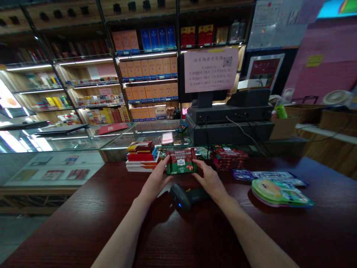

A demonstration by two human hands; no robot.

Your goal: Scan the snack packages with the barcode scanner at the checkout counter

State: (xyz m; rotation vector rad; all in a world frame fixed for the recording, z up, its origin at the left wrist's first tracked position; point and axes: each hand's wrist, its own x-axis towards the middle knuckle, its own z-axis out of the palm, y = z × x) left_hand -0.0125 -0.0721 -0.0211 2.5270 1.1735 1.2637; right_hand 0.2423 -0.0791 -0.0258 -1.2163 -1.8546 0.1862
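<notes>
A brown and green pack of almond dark chocolate (182,161) is held upright between my hands, its printed front facing me. My left hand (156,179) grips its left end, and my right hand (209,180) pinches the right end. Just below it, a black barcode scanner (181,197) with a small blue light lies on the dark wooden counter (111,223); my right forearm and hand partly overlap its handle. Similar brown packs form a stack (228,156) behind my right hand. To the left stands a pile of red, yellow and white boxes (142,156).
On the right lie purple and silver long packets (273,176) and green flat packages (280,192). A glass display case (150,130) borders the counter's back edge. Behind it stand a cash register (228,123) with loose cables and a monitor bearing a pink sign (210,70).
</notes>
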